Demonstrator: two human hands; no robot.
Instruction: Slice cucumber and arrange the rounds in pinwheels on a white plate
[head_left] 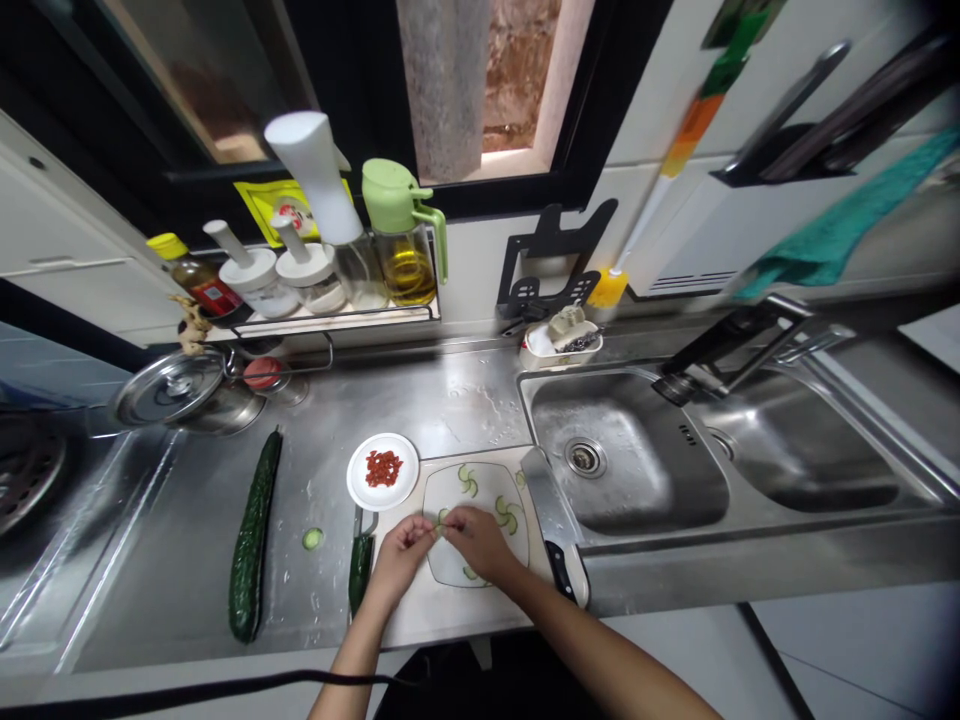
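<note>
My left hand (pixel 403 557) and my right hand (pixel 481 545) meet at the fingertips over a rounded-square plate (pixel 450 572) with a dark rim. A small green cucumber slice (pixel 441 518) is pinched between them, mostly hidden by the fingers. Thin cucumber slices lie on the plate in curved pinwheel groups, one at the back (pixel 468 480) and one at the right (pixel 508 515). Under the plate is a pale cutting board (pixel 409 622). A cut cucumber piece (pixel 361 572) rests at its left edge, beside my left wrist. Along its right edge lies a cleaver (pixel 551 505) with a black handle.
Behind the board's left corner is a small white dish (pixel 360 490) of chopped red bits. Farther left are a whole cucumber (pixel 255 540) and a cucumber end (pixel 313 539). A lidded pot (pixel 225 405) stands beneath a seasoning shelf (pixel 352 320). To the right is a double sink (pixel 630 450).
</note>
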